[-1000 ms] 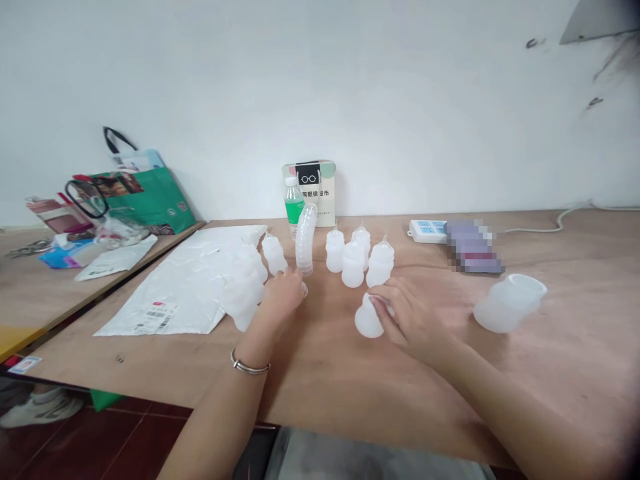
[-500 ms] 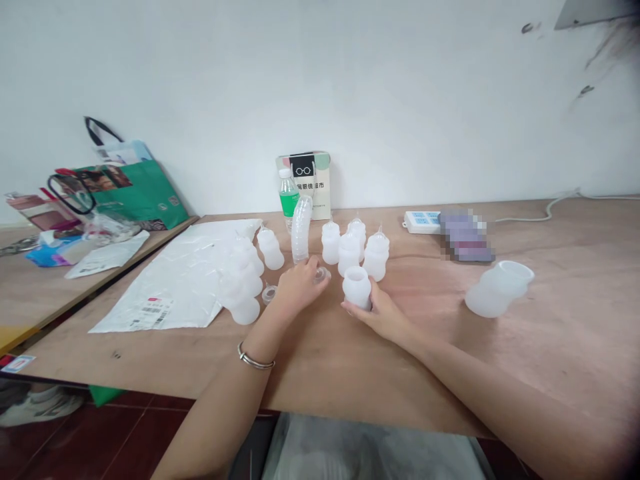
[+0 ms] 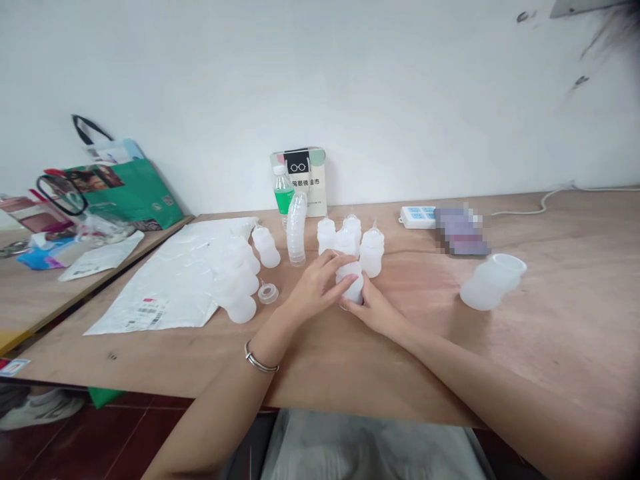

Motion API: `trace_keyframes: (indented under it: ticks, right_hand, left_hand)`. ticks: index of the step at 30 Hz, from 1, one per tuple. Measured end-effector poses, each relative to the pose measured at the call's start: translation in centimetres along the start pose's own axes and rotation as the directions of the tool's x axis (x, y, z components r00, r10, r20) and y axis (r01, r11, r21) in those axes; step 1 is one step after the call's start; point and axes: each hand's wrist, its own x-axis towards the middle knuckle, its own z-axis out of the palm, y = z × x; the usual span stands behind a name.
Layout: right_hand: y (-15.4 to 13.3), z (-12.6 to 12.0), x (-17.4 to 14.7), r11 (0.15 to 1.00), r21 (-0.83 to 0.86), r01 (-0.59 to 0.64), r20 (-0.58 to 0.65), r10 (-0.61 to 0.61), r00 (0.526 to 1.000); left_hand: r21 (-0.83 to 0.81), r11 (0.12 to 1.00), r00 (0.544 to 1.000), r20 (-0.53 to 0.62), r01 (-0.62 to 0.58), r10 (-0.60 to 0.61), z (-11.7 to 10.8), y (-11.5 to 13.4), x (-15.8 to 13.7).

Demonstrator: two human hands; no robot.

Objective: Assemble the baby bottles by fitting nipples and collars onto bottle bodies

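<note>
Packaging (image 3: pixel 165 280) lies flat left of the small white bottle (image 3: pixel 351 283), a loose cap (image 3: pixel 268 293) nearer it, while the left hand (image 3: pixel 315 288) and right hand (image 3: pixel 376 308) both clasp that bottle, with a toppled cup (image 3: pixel 493 281) well to its right.

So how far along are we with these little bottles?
Done: four capped bottles stand grouped behind the hands. In hand: left hand and right hand grip one bottle. Left: a loose cap, several bottles on the mailer bag, an open bottle lying right.
</note>
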Motion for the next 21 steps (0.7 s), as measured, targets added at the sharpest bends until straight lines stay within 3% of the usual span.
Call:
trace_keyframes:
  ticks: [7,14,21]
  right_hand:
    - [0.6,0.1,0.1,0.999,-0.016,0.037,0.004,-0.037,0.999]
    - [1.1,0.6,0.3,0.997,-0.012,0.075,-0.005,-0.075,0.997]
    - [1.1,0.4,0.4,0.992,0.101,0.081,0.043,-0.086,0.995]
  left_hand:
    - [0.015,0.999,0.998,0.052,-0.037,0.036,0.0,0.3,0.2]
    - [0.195,0.98,0.995,0.1,-0.043,0.024,0.5,0.2,0.4]
    - [-0.076,0.992,0.994,0.032,-0.105,0.108,0.8,0.0,0.4]
